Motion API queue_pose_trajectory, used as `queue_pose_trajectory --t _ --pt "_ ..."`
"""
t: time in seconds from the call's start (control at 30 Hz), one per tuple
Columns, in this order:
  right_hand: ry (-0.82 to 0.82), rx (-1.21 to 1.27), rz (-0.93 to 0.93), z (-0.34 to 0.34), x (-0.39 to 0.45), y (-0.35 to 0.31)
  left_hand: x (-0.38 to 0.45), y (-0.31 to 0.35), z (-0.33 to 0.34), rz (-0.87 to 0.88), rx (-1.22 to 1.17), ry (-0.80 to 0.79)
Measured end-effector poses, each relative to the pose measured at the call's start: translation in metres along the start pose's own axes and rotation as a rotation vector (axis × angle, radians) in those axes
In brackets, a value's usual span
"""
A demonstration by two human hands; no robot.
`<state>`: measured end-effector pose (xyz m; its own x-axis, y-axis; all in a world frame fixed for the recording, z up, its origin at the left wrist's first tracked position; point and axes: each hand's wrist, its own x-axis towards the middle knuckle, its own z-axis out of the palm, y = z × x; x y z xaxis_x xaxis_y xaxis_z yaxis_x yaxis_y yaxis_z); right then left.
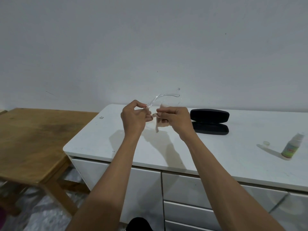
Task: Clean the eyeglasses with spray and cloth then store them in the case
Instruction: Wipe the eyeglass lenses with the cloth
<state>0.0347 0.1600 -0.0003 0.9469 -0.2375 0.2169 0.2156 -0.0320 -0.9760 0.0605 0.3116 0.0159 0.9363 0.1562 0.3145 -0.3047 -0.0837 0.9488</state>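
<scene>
Clear-framed eyeglasses (164,97) are held up above the white cabinet top (216,150). My left hand (133,116) pinches one end of the frame. My right hand (176,120) grips a beige cloth (160,124) pressed against a lens, with a strip of cloth hanging below. A black glasses case (210,121) lies open on the cabinet, just right of my right hand. A small spray bottle (291,148) with a green and pink label stands near the right edge, and its clear cap (266,143) lies beside it.
A wooden table (33,139) stands lower, to the left of the cabinet. White drawers (191,189) front the cabinet below my arms. A plain wall rises behind. A small clear object (101,117) lies near the cabinet's left rear corner.
</scene>
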Motion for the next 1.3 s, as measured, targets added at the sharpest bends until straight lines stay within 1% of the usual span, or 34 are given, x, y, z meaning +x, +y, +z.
queue_pose_trajectory --t 0.13,0.23,0.37,0.47,0.53,0.6,0.7,0.77,0.8,0.9,1.07,1.13,1.3 --pt "0.059 0.024 -0.023 -0.015 -0.003 0.000 0.008 -0.006 -0.008 0.031 -0.017 0.037" --pt "0.077 0.050 -0.037 -0.031 -0.003 0.000 0.016 -0.017 -0.022 0.085 0.013 0.030" --pt "0.128 0.065 -0.024 -0.046 -0.004 0.003 0.020 -0.041 -0.043 0.141 0.134 0.050" --pt "0.147 0.029 -0.008 -0.052 -0.005 0.006 0.016 -0.059 -0.055 0.197 0.239 0.083" --pt "0.122 -0.035 -0.004 -0.052 -0.002 0.011 0.011 -0.068 -0.060 0.232 0.304 0.085" --pt "0.072 -0.153 0.019 -0.049 0.000 0.016 0.007 -0.078 -0.063 0.261 0.358 0.079" --pt "-0.040 -0.283 0.119 -0.038 -0.001 0.022 0.006 -0.090 -0.064 0.284 0.421 0.097" --pt "-0.098 -0.340 0.187 -0.025 -0.006 0.025 0.005 -0.096 -0.063 0.286 0.452 0.103" --pt "-0.101 -0.364 0.214 -0.017 -0.008 0.028 0.003 -0.098 -0.062 0.286 0.464 0.102" --pt "-0.077 -0.401 0.267 0.003 -0.013 0.033 -0.002 -0.104 -0.059 0.280 0.490 0.096" --pt "-0.045 -0.521 0.329 0.024 -0.014 0.040 0.000 -0.109 -0.060 0.204 0.493 0.033" --pt "-0.023 -0.562 0.327 0.025 -0.013 0.040 0.003 -0.107 -0.065 0.150 0.488 0.000" --pt "0.024 -0.602 0.292 0.014 -0.008 0.039 0.017 -0.109 -0.086 0.089 0.495 -0.099"
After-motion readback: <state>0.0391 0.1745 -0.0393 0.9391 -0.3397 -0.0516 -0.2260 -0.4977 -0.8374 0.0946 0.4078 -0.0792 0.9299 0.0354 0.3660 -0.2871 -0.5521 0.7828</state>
